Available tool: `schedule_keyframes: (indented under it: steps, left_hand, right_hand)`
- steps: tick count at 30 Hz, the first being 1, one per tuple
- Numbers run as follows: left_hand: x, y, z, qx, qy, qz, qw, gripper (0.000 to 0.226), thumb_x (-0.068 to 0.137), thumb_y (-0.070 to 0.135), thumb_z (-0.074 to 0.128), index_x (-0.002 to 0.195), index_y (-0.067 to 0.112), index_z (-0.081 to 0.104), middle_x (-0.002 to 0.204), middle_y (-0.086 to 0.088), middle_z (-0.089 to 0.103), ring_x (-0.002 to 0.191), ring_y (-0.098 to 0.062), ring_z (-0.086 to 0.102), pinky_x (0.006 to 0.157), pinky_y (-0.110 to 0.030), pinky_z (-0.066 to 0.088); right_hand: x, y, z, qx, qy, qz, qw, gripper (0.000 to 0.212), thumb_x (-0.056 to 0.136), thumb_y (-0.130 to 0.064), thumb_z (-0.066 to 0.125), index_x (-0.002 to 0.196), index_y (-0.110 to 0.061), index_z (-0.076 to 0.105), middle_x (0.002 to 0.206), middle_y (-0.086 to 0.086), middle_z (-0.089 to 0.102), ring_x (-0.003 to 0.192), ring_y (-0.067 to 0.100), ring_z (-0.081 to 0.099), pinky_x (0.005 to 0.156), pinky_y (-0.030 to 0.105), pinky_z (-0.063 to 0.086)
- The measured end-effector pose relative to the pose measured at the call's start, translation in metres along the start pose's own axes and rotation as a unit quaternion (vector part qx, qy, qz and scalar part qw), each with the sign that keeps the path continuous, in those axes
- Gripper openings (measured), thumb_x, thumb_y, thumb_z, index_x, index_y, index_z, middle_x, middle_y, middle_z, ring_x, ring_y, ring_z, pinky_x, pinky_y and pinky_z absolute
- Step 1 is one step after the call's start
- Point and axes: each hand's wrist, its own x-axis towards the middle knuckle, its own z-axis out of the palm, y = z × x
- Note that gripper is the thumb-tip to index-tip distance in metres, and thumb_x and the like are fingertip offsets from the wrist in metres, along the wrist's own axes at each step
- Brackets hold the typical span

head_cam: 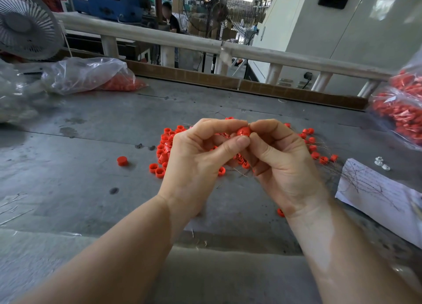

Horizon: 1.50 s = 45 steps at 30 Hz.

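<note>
Pinching one red cap (242, 131): left hand (201, 157) and right hand (282, 158); plastic bag (89, 74) holds more.

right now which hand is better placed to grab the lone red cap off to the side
Left. The lone cap lies on the table nearer the left hand; the right hand would likely have to cross over. Both pinch the held cap now, so the left must let go first.

Bright daylight from the hall behind, soft shadows, glare on arms, wide-angle bending at edges
</note>
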Motion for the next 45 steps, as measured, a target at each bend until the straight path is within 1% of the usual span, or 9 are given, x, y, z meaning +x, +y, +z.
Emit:
schedule_keyframes:
  steps: [5, 11, 17, 22, 26, 29, 39, 42, 45]
  left_hand:
    - [0.0, 0.001, 0.001, 0.017, 0.006, 0.025, 1.0, 0.019, 0.068, 0.021, 0.07, 0.086, 0.016, 0.072, 0.084, -0.005, 0.062, 0.068, -0.007, 0.06, 0.062, -0.016, 0.05]
    - [-0.002, 0.0, 0.001, 0.04, 0.023, 0.033, 0.998, 0.02, 0.069, 0.023, 0.07, 0.089, 0.017, 0.072, 0.089, -0.01, 0.064, 0.091, -0.024, 0.066, 0.084, -0.041, 0.054]
    - [-0.002, -0.001, 0.002, 0.031, 0.022, 0.028, 0.999, 0.017, 0.072, 0.022, 0.072, 0.089, 0.02, 0.074, 0.089, -0.01, 0.066, 0.093, -0.023, 0.067, 0.088, -0.043, 0.053]
    - [-0.001, -0.003, 0.002, 0.022, 0.024, 0.018, 0.999, 0.014, 0.072, 0.023, 0.074, 0.087, 0.02, 0.074, 0.089, -0.01, 0.068, 0.091, -0.022, 0.068, 0.084, -0.036, 0.054]
    - [-0.002, -0.004, 0.004, -0.01, 0.025, -0.01, 1.0, 0.02, 0.069, 0.022, 0.069, 0.086, 0.012, 0.072, 0.086, -0.01, 0.072, 0.078, -0.013, 0.069, 0.068, -0.02, 0.053]
    - [-0.002, -0.007, 0.005, -0.021, 0.029, -0.021, 0.999, 0.02, 0.068, 0.02, 0.069, 0.085, 0.009, 0.07, 0.079, -0.006, 0.073, 0.072, -0.011, 0.069, 0.064, -0.018, 0.053]
    - [-0.002, -0.007, 0.003, -0.026, 0.042, -0.019, 0.999, 0.014, 0.067, 0.022, 0.07, 0.079, 0.014, 0.071, 0.072, -0.003, 0.072, 0.065, -0.011, 0.065, 0.06, -0.019, 0.052]
    - [-0.003, -0.007, 0.004, -0.031, 0.041, -0.032, 0.998, 0.019, 0.069, 0.021, 0.069, 0.085, 0.011, 0.072, 0.077, -0.006, 0.073, 0.071, -0.014, 0.069, 0.065, -0.022, 0.055]
    - [-0.003, -0.007, 0.006, -0.034, 0.02, -0.036, 0.999, 0.024, 0.075, 0.012, 0.069, 0.097, 0.006, 0.071, 0.089, -0.011, 0.073, 0.08, -0.017, 0.07, 0.069, -0.022, 0.055]
  right_hand:
    - [0.0, 0.0, 0.0, -0.01, -0.004, -0.004, 1.0, 0.017, 0.059, -0.011, 0.072, 0.075, -0.014, 0.075, 0.079, 0.003, 0.072, 0.078, 0.014, 0.07, 0.069, 0.023, 0.057]
    - [-0.001, -0.001, 0.002, -0.02, 0.022, 0.0, 1.0, 0.017, 0.052, -0.012, 0.073, 0.069, -0.014, 0.076, 0.074, 0.002, 0.073, 0.075, 0.013, 0.071, 0.065, 0.021, 0.056]
    - [-0.002, -0.003, 0.005, -0.018, 0.039, 0.001, 0.999, 0.017, 0.048, -0.012, 0.072, 0.064, -0.014, 0.076, 0.07, 0.0, 0.072, 0.07, 0.011, 0.07, 0.063, 0.019, 0.056]
    - [-0.002, -0.003, 0.006, -0.021, 0.044, 0.005, 0.999, 0.017, 0.048, -0.013, 0.073, 0.064, -0.013, 0.075, 0.07, 0.001, 0.072, 0.07, 0.011, 0.07, 0.061, 0.019, 0.055]
    - [-0.002, 0.0, 0.006, -0.039, 0.057, -0.007, 0.998, 0.012, 0.054, -0.011, 0.071, 0.065, -0.011, 0.075, 0.068, 0.003, 0.072, 0.065, 0.013, 0.07, 0.057, 0.019, 0.054]
    - [-0.003, 0.003, 0.008, -0.057, 0.067, -0.019, 0.996, 0.013, 0.063, -0.003, 0.063, 0.065, -0.009, 0.074, 0.066, 0.006, 0.071, 0.061, 0.015, 0.07, 0.054, 0.02, 0.054]
    - [-0.004, 0.003, 0.012, -0.1, 0.09, -0.027, 0.991, 0.009, 0.062, -0.005, 0.065, 0.063, -0.009, 0.072, 0.066, 0.007, 0.07, 0.06, 0.017, 0.068, 0.055, 0.024, 0.055]
    - [-0.005, 0.004, 0.013, -0.088, 0.094, -0.021, 0.991, 0.007, 0.063, -0.006, 0.064, 0.066, -0.008, 0.071, 0.066, 0.008, 0.07, 0.06, 0.019, 0.069, 0.054, 0.028, 0.056]
    - [-0.001, 0.003, 0.009, -0.065, 0.115, -0.013, 0.991, 0.008, 0.064, -0.01, 0.065, 0.066, -0.009, 0.072, 0.069, 0.007, 0.07, 0.066, 0.018, 0.068, 0.063, 0.03, 0.059]
